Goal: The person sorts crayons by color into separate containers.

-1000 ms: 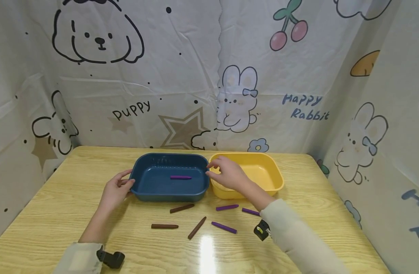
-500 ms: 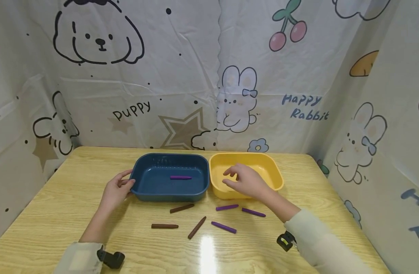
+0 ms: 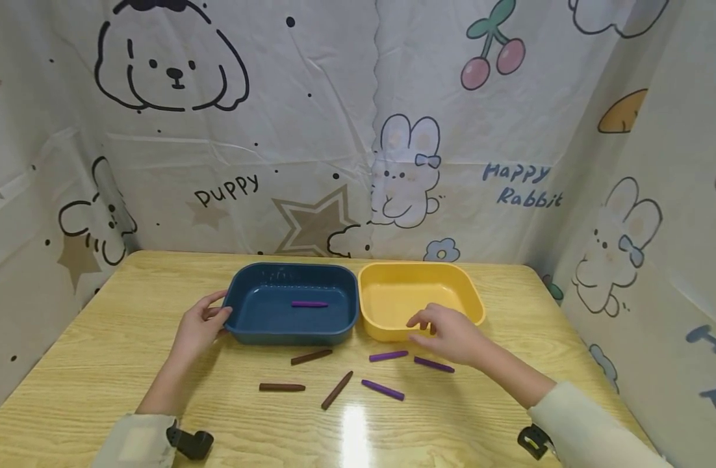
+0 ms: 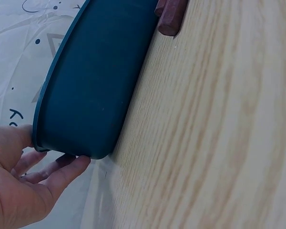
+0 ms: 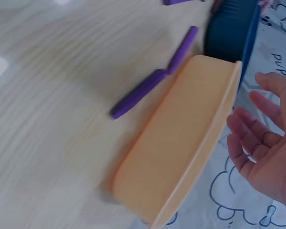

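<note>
My left hand holds the left end of a dark blue tray. In the left wrist view its fingertips lie against the tray's outer end wall. One purple crayon lies inside that tray. My right hand hovers, fingers loosely bent and holding nothing, at the front rim of a yellow tray. Three purple crayons lie on the table before the trays: one left, one right, one nearer. Brown crayons lie left of them: one far, one flat, one slanted.
The two trays stand side by side on a wood-grain table, toward its back edge. A white printed curtain hangs behind and along both sides. Each sleeve carries a small black wrist camera, on the left and on the right.
My right hand has moved away from the blue tray's right rim, rightward and nearer across the yellow tray. The left hand, trays and crayons stay where they were.
</note>
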Tool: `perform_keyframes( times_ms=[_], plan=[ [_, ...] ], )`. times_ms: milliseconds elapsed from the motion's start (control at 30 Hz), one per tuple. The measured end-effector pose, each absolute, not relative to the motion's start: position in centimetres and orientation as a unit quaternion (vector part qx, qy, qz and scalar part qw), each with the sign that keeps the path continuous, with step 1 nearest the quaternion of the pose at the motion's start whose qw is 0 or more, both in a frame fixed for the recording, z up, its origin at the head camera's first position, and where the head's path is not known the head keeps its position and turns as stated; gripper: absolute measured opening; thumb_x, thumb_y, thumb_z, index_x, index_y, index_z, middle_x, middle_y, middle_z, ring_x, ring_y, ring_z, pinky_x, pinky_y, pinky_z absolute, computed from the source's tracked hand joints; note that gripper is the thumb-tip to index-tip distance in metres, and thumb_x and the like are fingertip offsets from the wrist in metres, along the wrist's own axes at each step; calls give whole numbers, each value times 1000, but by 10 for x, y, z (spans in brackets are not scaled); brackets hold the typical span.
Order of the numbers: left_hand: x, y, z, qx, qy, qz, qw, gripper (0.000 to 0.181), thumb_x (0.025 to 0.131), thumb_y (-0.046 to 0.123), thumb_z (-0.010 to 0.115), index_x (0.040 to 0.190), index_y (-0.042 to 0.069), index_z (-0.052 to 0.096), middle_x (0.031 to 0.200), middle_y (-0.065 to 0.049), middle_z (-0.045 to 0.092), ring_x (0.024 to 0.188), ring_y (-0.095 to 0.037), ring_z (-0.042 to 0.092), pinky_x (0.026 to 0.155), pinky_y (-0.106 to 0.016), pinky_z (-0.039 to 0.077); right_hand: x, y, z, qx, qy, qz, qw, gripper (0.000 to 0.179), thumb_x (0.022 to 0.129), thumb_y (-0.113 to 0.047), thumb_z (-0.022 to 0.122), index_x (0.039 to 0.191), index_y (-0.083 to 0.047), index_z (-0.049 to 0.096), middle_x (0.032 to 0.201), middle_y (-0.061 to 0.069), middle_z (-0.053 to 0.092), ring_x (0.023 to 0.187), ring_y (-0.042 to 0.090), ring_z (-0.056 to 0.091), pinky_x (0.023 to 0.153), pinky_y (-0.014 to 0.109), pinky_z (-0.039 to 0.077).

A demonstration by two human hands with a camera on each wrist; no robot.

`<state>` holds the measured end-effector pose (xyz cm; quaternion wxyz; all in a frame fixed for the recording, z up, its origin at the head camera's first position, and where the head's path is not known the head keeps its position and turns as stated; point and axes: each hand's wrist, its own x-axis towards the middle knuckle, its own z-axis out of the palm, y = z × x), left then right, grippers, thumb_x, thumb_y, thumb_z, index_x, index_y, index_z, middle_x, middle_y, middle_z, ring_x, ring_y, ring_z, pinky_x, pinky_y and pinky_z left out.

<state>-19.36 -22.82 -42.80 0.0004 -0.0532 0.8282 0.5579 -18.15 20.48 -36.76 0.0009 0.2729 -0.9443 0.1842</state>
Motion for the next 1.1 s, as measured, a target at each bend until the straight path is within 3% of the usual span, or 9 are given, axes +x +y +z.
perform_keyframes(
  times_ms=[367,733,1100],
  plan=[
    [-193,-228,-427,-49,833,551,-3,51,99,21,45,145,4,32,129,-32,50,98,-24,65,79,-29,57,-171,232,-385,299,-942,145,-40,19,84,-27,69,97,-13,69,84,-3,60,71,10,52,59,19,43],
    [-193,-229,-427,-50,832,552,-1,51,99,22,46,145,4,32,130,-32,49,100,-24,65,79,-29,57,-170,252,-408,293,-952,85,-19,14,82,-23,70,93,-14,68,89,-2,65,79,15,61,67,28,51],
    [-192,-228,-426,-51,830,555,-2,51,99,20,46,144,3,33,129,-32,50,99,-25,65,79,-29,57,-173,258,-421,290,-949,121,-17,16,82,-22,71,94,-12,68,76,-6,55,67,3,46,57,20,41]
  ],
)
